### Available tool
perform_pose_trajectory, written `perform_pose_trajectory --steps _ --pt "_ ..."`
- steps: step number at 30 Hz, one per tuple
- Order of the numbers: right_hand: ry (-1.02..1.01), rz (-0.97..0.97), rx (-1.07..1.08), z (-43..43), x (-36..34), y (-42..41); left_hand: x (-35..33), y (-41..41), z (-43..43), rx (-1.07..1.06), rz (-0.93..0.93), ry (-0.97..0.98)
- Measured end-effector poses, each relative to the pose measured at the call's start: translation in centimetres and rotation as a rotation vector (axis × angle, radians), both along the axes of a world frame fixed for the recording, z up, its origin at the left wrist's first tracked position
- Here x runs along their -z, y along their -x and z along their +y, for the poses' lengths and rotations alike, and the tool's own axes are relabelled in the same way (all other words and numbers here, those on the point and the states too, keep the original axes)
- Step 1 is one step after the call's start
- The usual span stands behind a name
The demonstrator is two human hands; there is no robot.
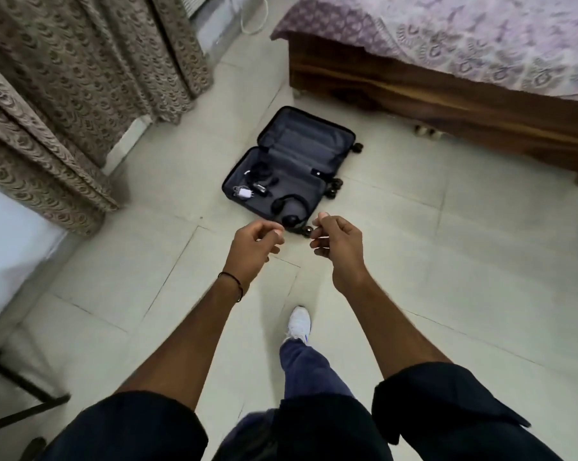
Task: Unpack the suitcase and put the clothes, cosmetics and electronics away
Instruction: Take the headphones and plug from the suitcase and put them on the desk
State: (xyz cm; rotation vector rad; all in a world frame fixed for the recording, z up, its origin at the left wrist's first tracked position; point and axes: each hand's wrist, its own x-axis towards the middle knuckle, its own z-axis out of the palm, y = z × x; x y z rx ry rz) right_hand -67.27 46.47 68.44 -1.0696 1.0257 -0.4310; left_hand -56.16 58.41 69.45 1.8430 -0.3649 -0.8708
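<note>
A dark suitcase (342,134) lies open flat on the tiled floor, ahead of me. Its far half looks bare. The near half holds black headphones (289,204), a white charger (245,193) with its cable, and some small black electronics (262,176). My left hand (252,246) and my right hand (337,241) hang in the air just short of the suitcase's near edge. Both have loosely curled fingers and hold nothing. My right foot in a white shoe (299,324) is stepping forward.
A wooden bed (447,104) with a lilac patterned cover stands at the right, close behind the suitcase. Patterned curtains (81,78) hang at the left. A white surface (11,254) and a dark metal frame (21,390) sit at the lower left.
</note>
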Motion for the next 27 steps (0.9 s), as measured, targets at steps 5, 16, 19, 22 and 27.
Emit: perform_pose_trajectory --steps 5,16,19,22,27 --pt "-0.036 0.069 -0.013 -5.2 0.9 -9.5 0.7 -9.6 -5.6 0.024 0.021 -0.058" --pt "-0.091 0.259 0.101 -14.3 9.4 -28.1 11.6 -32.0 -14.5 0.152 0.139 -0.176" --pt "-0.136 0.354 0.195 -15.3 11.4 -32.8 14.1 -37.7 -16.8 0.286 0.171 -0.26" --pt "-0.193 0.389 0.247 -15.7 12.8 -37.2 16.1 -43.0 -18.7 0.414 0.197 -0.317" --pt "-0.265 0.448 0.294 -16.8 16.8 -42.3 21.2 -49.5 -22.9 0.53 0.237 -0.373"
